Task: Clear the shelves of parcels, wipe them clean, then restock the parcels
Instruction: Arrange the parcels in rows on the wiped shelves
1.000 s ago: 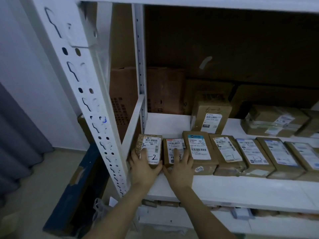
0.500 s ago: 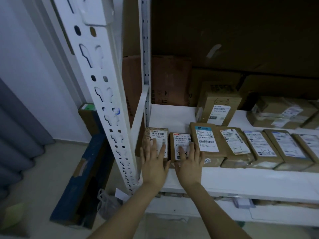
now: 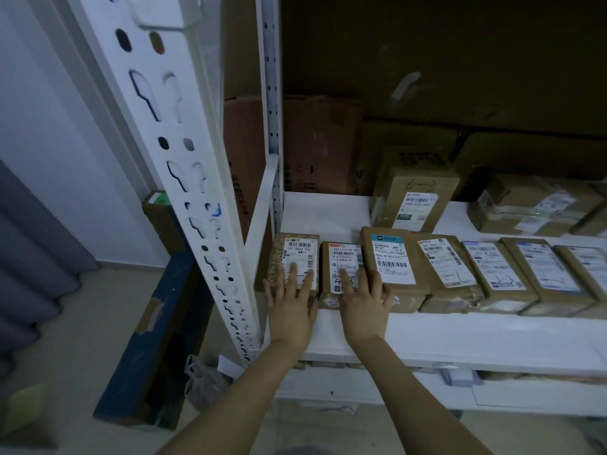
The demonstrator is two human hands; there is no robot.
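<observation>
Cardboard parcels [image 3: 492, 274] in a row along the white shelf [image 3: 460, 336], both hands flat on the two at the left end.

Left hand [image 3: 290, 303] palm down on the end parcel [image 3: 297, 254], just beside the perforated post [image 3: 184, 178]; fingers [image 3: 292, 274] straight and slightly spread over its label, released, gripping nothing. Right hand [image 3: 364, 303] likewise palm down on the second parcel [image 3: 341, 261], fingers [image 3: 345, 280] straight across the handwritten label, clasping nothing, outer ones at the edge of the third parcel [image 3: 391, 257]. Both forearms reaching up from below, nearly parallel, wrists over the shelf's front strip. Parcels lying label up, side by side and touching, set back a little from the front edge; taller box [image 3: 415, 198] upright behind the third, more boxes at the back right.
</observation>
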